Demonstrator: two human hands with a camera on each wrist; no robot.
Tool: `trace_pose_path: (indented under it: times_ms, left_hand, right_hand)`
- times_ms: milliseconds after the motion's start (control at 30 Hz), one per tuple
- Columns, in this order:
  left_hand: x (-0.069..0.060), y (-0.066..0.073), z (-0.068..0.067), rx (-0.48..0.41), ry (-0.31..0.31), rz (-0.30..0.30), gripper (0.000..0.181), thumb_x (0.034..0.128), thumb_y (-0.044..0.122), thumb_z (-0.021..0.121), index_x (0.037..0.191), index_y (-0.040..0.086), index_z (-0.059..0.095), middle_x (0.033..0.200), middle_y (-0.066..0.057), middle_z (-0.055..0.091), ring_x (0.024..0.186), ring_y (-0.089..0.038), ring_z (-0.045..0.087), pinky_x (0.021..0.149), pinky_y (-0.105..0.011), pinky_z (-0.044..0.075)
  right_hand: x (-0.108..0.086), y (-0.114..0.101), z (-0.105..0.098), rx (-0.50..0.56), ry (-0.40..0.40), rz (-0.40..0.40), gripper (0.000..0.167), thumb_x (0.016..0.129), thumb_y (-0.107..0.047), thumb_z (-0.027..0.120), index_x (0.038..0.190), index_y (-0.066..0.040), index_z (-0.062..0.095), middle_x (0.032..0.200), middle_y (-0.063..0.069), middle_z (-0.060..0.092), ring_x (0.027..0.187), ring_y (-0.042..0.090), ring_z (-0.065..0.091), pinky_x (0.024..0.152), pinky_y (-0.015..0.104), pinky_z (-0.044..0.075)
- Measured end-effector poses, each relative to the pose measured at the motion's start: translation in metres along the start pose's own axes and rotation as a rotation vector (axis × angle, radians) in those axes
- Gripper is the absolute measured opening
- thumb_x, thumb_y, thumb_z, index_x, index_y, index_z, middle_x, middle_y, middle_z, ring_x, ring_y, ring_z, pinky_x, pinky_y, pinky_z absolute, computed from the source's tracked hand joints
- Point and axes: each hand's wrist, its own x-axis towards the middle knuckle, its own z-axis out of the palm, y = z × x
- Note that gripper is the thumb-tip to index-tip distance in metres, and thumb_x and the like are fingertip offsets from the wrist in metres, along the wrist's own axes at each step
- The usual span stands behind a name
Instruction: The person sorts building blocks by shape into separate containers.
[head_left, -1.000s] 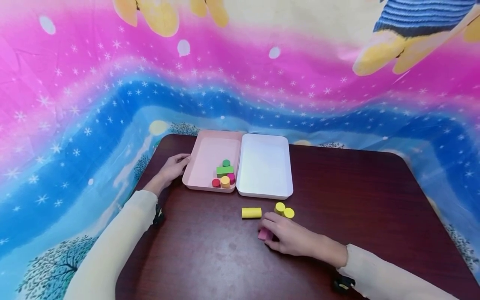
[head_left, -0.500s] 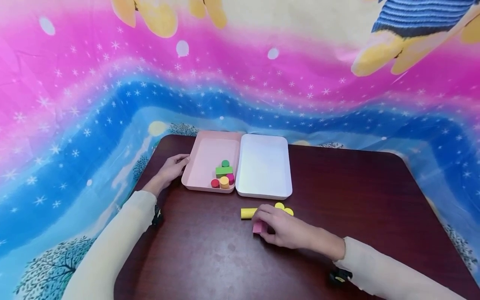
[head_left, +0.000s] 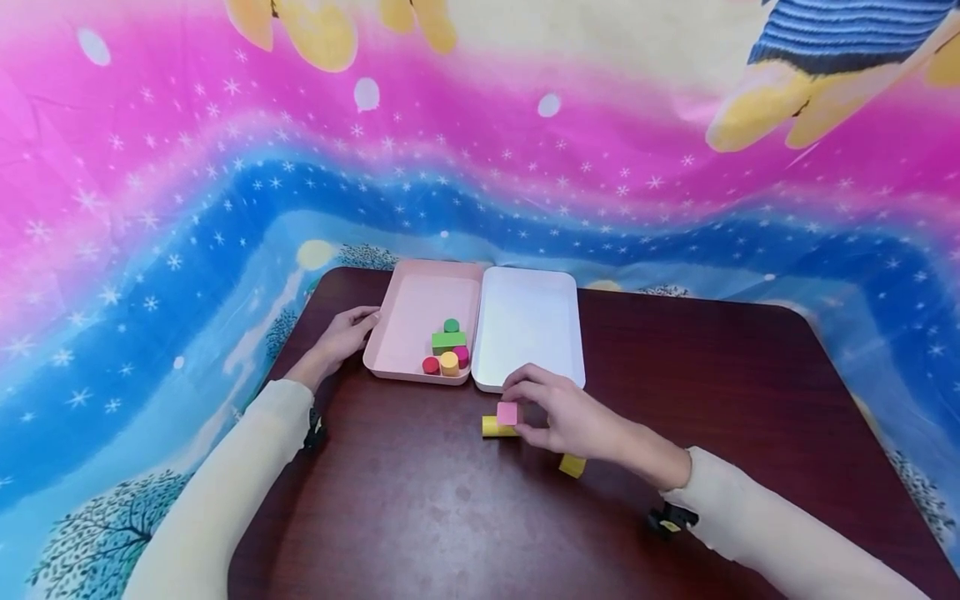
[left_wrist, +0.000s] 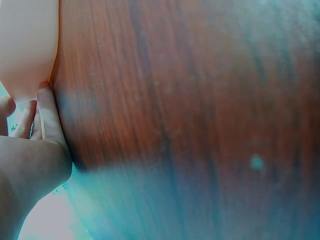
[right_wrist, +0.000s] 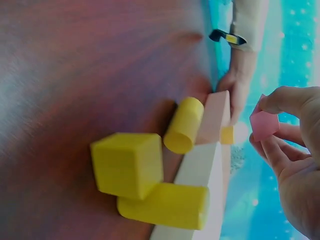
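My right hand (head_left: 566, 412) pinches a pink block (head_left: 507, 413) between thumb and fingers, above a yellow cylinder (head_left: 491, 427) lying on the table. In the right wrist view the pink block (right_wrist: 264, 125) is clear of the tabletop. Under the hand's heel a yellow cube (head_left: 572, 465) partly shows. That view also has the yellow cube (right_wrist: 127, 165) beside another yellow cylinder (right_wrist: 165, 205). My left hand (head_left: 343, 340) touches the left side of the pink tray (head_left: 386, 333). In the left wrist view its fingers (left_wrist: 49, 112) lie extended against the tray wall.
Inside the pink tray, near its front right corner, are a green block (head_left: 448, 342), a green cylinder (head_left: 452, 326) and red, orange and magenta pieces. A white tray (head_left: 528, 329) stands against it on the right. Behind the table (head_left: 675, 358) hangs a patterned cloth (head_left: 480, 183).
My right hand has moved up and slightly left, lifting the pink block toward the white tray's front edge. The yellow cube has come into view below it. My left hand stays at the pink tray.
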Motion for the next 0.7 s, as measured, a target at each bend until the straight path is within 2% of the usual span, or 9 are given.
trace_pose_path:
  times_ms: [167, 267, 467, 700]
  left_hand:
    - [0.000, 0.000, 0.000, 0.008, -0.003, -0.001, 0.055, 0.1146, 0.035, 0.049, 0.162, 0.009, 0.043, 0.157, -0.019, 0.049, 0.137, -0.035, 0.055, 0.111, -0.052, 0.050]
    - [0.000, 0.001, 0.001, -0.003, 0.001, -0.001, 0.055, 0.1144, 0.035, 0.050, 0.162, 0.008, 0.044, 0.155, -0.019, 0.050, 0.136, -0.034, 0.056, 0.111, -0.052, 0.050]
    - [-0.001, 0.002, 0.001, 0.003, 0.000, 0.002, 0.057, 0.1144, 0.038, 0.049, 0.162, 0.008, 0.043, 0.155, -0.019, 0.049, 0.135, -0.034, 0.056, 0.112, -0.050, 0.050]
    - [-0.003, 0.003, 0.001, -0.005, -0.005, -0.006, 0.056, 0.1145, 0.036, 0.049, 0.163, 0.009, 0.042, 0.158, -0.020, 0.047, 0.138, -0.036, 0.054, 0.113, -0.053, 0.048]
  right_hand:
    - [0.006, 0.006, -0.008, 0.030, 0.041, 0.005, 0.030, 0.088, -0.006, 0.084, 0.117, -0.011, 0.074, 0.125, 0.001, 0.064, 0.109, 0.016, 0.064, 0.087, 0.037, 0.062]
    - [0.009, 0.012, -0.009, 0.063, 0.058, 0.016, 0.029, 0.089, -0.007, 0.083, 0.117, -0.011, 0.072, 0.123, -0.002, 0.065, 0.112, 0.013, 0.064, 0.091, 0.040, 0.062]
    - [0.015, 0.024, -0.010, 0.099, 0.096, 0.006, 0.031, 0.089, -0.005, 0.083, 0.117, -0.011, 0.070, 0.116, -0.005, 0.066, 0.107, 0.012, 0.064, 0.090, 0.034, 0.061]
    - [0.024, 0.033, -0.014, 0.102, 0.149, -0.018, 0.030, 0.089, -0.006, 0.083, 0.117, -0.011, 0.071, 0.113, -0.004, 0.068, 0.104, 0.013, 0.064, 0.089, 0.037, 0.061]
